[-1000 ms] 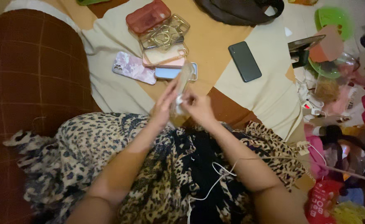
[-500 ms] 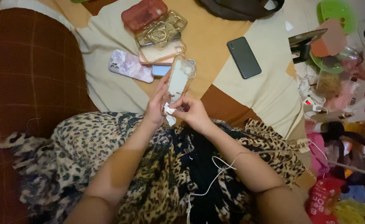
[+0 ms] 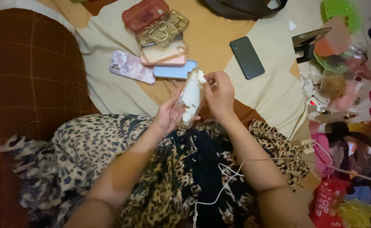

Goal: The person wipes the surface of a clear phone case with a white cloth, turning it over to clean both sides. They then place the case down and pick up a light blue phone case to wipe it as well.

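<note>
Setting: a person is sitting on a patchwork bedcover (image 3: 219,46) of cream, tan and brown panels, leopard-print cloth (image 3: 122,169) covering the lap; a brown checked cushion (image 3: 29,71) is lying to the left.
Left hand: the left hand (image 3: 166,116) is curling around the lower end of a clear phone case (image 3: 188,99), fingers closed on its edge, propping it tilted above the lap.
Right hand: the right hand (image 3: 220,93) is pinching a small white wad of tissue (image 3: 201,77) between thumb and fingertips, pressing it at the case's upper corner.
Step in hand: by my judgement, wiping is under way, the tissue working the top end of the case.
Next move: it looks to call for drawing the wad along the remaining surface while the left hand is keeping the case steady; grip is narrow, so slipping is a risk.
Laid out ahead: a red case (image 3: 144,12), a clear patterned case (image 3: 162,29), a pink-edged case (image 3: 164,54), a light blue case (image 3: 175,71) and a marbled pink case (image 3: 130,66) are overlapping in a loose row; a dark phone (image 3: 247,57) is lying apart, face down.
Containers: green plastic bowls (image 3: 339,17) at the right are sitting among clutter; their contents I cannot tell.
Other: a white cable (image 3: 219,185) is trailing across the lap.
</note>
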